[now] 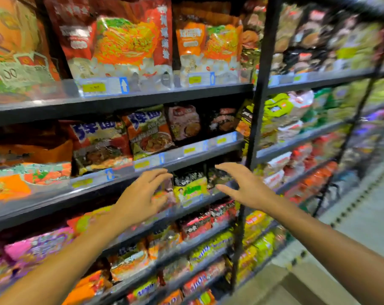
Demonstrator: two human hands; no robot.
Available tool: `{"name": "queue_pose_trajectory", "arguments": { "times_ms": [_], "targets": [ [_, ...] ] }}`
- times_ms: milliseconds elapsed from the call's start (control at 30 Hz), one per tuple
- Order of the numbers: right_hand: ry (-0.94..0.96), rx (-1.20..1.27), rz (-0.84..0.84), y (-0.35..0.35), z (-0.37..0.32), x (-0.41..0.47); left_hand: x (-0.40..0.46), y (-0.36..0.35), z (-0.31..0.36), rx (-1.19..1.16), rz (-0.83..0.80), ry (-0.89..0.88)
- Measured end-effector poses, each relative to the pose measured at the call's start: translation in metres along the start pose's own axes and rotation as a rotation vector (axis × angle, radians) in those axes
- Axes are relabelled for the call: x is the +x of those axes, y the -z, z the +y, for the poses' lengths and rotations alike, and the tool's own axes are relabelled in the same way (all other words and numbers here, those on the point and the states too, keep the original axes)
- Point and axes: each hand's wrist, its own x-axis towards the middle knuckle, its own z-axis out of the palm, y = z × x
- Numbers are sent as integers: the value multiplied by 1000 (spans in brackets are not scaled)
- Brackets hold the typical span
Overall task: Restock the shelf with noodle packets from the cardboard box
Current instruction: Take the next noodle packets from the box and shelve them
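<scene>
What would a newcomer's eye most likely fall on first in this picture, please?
Probably the two bare hands at centre, the left hand and right hand, both open and empty, reaching toward a black-and-yellow noodle packet on the middle shelf between them. Next, the big red-and-orange bags on the top shelf. No cardboard box is in view.

Two bare arms, nothing worn

The left grip (140,194) and right grip (243,186) were ungloved; no sleeve, watch or ring showed on either forearm.
</scene>
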Motion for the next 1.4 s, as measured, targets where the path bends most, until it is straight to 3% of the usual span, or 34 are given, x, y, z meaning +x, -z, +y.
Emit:
{"name": "queue_pose_trajectory", "arguments": {
  "times_ms": [167,467,667,900,1167,1400],
  "targets": [
    [-104,-112,-55,-2,26,-95,-8,-51,55,-23,-90,-133],
    [-405,-101,-215,27,89,-238,-1,-134,150,-24,-420,-145],
    [-499,-114,-218,58,164,-306,17,-167,228,-38,-432,-159],
    [-481,-98,-229,103,251,-375,32,-235,316,-34,-490,-130],
    [-425,-28,-293,104,342,-361,69,-283,356,-67,-532,40],
    [-466,123,-310,53,393,-309,128,-326,337,-125,-568,80]
  ]
}}
